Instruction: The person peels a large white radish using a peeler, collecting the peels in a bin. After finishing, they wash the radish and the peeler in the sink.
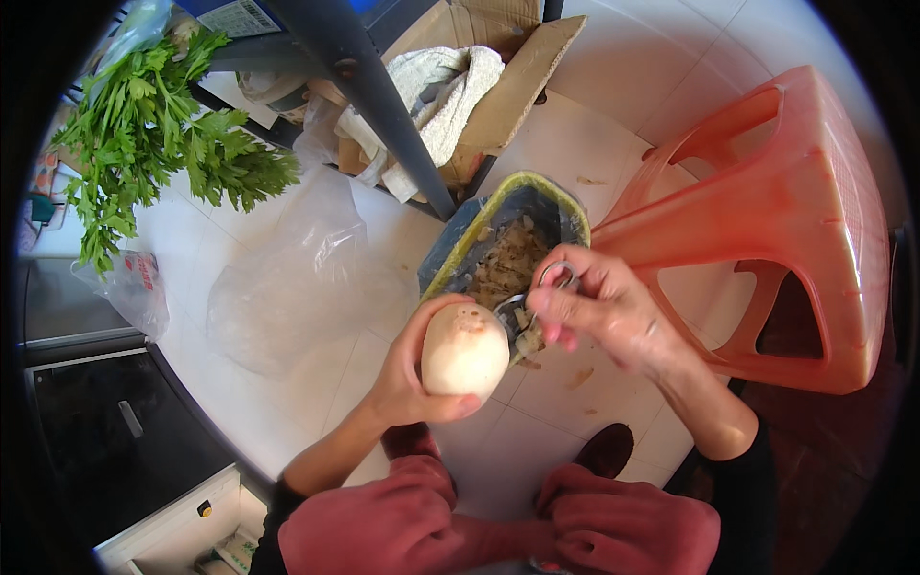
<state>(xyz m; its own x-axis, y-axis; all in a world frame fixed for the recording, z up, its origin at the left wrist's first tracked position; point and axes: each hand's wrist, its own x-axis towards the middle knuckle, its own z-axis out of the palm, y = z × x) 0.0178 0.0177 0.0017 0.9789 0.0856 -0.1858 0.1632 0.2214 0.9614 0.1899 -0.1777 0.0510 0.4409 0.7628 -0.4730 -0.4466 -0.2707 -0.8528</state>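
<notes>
My left hand [424,374] is wrapped around a pale, peeled root vegetable [466,352], which has a few brown spots near its upper end. Just to its right, my right hand [600,305] grips a metal peeler [514,309] by its looped handle; the blade end is blurred and close to the vegetable, and bits of peel hang there. Beneath both hands stands a bin with a yellow-green rim [478,230] and a dark liner. Brown peelings [507,262] lie inside it. The hands partly hide the near end of the bin.
An orange plastic stool [805,201] lies tipped at the right. Leafy celery [144,136] hangs at upper left, above a clear plastic bag [287,287] on the floor. A cardboard box [521,108] with a white towel [460,108] stands behind a black metal leg [381,100]. Peel scraps [581,377] dot the tiles.
</notes>
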